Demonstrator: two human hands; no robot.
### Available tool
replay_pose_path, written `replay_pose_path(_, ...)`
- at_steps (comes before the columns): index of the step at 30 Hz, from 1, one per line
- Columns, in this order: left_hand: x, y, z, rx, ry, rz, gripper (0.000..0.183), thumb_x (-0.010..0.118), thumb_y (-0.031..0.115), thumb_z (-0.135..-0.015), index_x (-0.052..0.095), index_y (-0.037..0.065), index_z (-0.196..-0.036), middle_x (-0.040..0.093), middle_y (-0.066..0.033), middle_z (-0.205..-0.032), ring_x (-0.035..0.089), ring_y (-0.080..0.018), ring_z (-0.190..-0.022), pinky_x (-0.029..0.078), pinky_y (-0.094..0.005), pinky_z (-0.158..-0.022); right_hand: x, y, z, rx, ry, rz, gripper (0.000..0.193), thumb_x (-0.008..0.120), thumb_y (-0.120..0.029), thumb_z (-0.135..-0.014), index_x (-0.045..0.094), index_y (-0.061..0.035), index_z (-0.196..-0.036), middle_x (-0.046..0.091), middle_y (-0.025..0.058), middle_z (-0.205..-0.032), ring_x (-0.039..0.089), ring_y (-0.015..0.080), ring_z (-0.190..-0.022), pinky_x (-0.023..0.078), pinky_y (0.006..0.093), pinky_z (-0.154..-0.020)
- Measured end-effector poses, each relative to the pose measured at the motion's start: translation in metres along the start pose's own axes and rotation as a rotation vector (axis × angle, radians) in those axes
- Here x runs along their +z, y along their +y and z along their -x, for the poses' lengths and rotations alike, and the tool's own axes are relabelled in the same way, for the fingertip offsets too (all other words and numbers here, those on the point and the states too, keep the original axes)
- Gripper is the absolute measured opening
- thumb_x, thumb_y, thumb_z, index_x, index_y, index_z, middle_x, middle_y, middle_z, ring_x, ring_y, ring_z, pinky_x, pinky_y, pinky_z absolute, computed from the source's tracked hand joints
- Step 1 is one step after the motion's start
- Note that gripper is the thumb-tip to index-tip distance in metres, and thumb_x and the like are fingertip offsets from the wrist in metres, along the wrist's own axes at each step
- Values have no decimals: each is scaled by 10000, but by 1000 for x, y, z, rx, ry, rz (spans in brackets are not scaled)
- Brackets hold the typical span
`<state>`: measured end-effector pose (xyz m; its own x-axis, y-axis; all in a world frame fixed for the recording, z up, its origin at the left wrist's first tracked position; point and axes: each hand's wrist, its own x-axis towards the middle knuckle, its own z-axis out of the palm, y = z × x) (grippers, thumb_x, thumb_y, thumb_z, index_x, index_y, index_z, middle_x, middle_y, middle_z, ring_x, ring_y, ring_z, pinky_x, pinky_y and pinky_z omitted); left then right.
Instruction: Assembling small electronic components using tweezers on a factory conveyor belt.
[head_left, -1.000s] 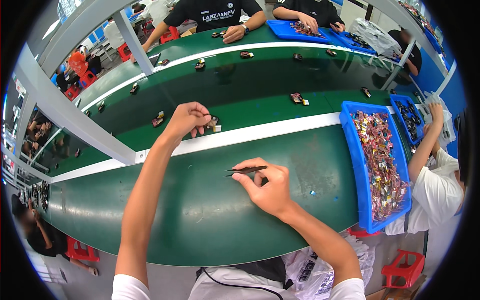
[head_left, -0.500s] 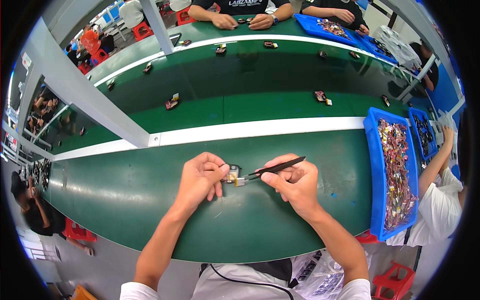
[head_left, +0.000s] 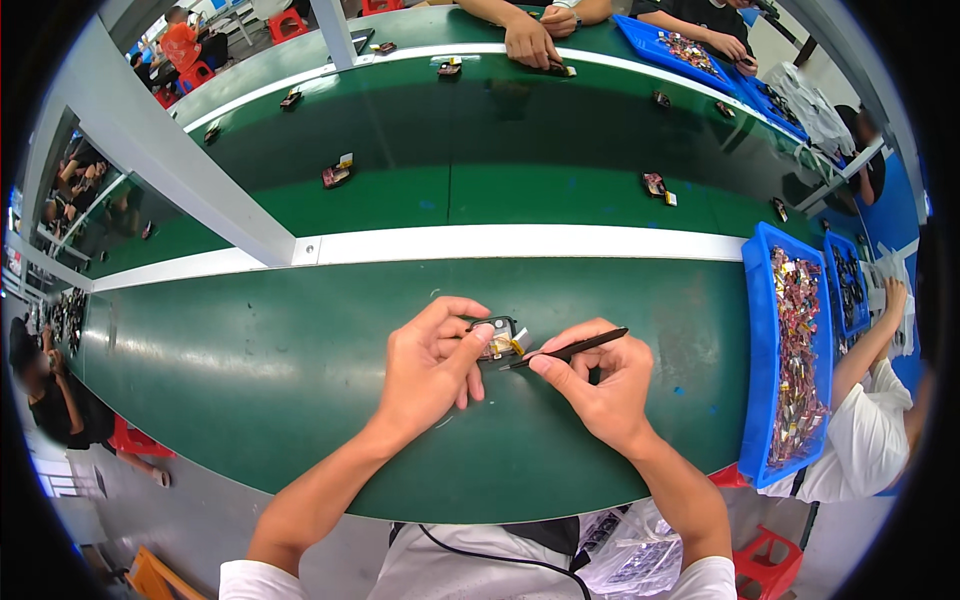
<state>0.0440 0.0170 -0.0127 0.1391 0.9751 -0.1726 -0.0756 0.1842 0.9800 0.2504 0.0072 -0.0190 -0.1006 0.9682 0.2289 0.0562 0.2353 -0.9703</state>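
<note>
My left hand [head_left: 432,358] grips a small black device housing [head_left: 497,335] by its left side, thumb across its face. Inside the housing sit pale and metallic parts, partly covered by the thumb. From its right edge sticks out a small silver battery-like piece [head_left: 521,340] with yellow tape. Between the thumb and fingers of my right hand [head_left: 603,385] is a pair of black tweezers [head_left: 585,345], lying almost level. Their tips are just below and right of the housing; whether they touch it I cannot tell.
A blue tray [head_left: 755,350] heaped with small circuit parts stands on the right of the green table [head_left: 250,400]. Beyond a white rail [head_left: 520,240], several small devices lie on a green conveyor belt [head_left: 400,205]. Across it, a co-worker's hand [head_left: 530,40] reaches onto the belt.
My left hand has lifted and shifted right with the housing. The tweezers, which were at the silver piece, now point lower. Across the belt, the co-worker's hand has come down to a device.
</note>
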Motion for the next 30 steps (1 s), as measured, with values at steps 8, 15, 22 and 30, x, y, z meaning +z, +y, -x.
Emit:
replay_pose_path(8,9,-7,5,12,11,-17,243,631,69,-993,635,-88,-1177,715,-159,-901,704,-178,-603,506,-247,-438,-1,0,-2,-14,55,42,127,809,11,-821,716,11,-909,705,22,-755,444,-12,-479,297,182,-441)
replay_pose_path(15,14,-7,5,38,25,-14,217,636,57,-984,642,-79,-1154,727,-163,-906,716,-177,-614,529,-248,-456,-3,-1,-1,-60,17,191,135,811,-3,-820,720,4,-919,699,10,-739,440,-16,-477,292,185,-437)
replay_pose_path(22,14,-9,6,54,19,-1,220,634,54,-984,633,-76,-1162,727,-162,-918,717,-178,-615,531,-245,-457,-4,3,-3,118,6,-70,137,798,-21,-851,707,10,-948,704,8,-772,435,-30,-511,280,168,-448)
replay_pose_path(30,14,-14,8,107,-23,25,248,627,66,-998,619,-75,-1202,729,-164,-941,738,-211,-684,581,-277,-497,-9,-11,-9,347,-12,-241,122,738,35,-882,678,55,-985,737,111,-864,633,36,-672,441,160,-539)
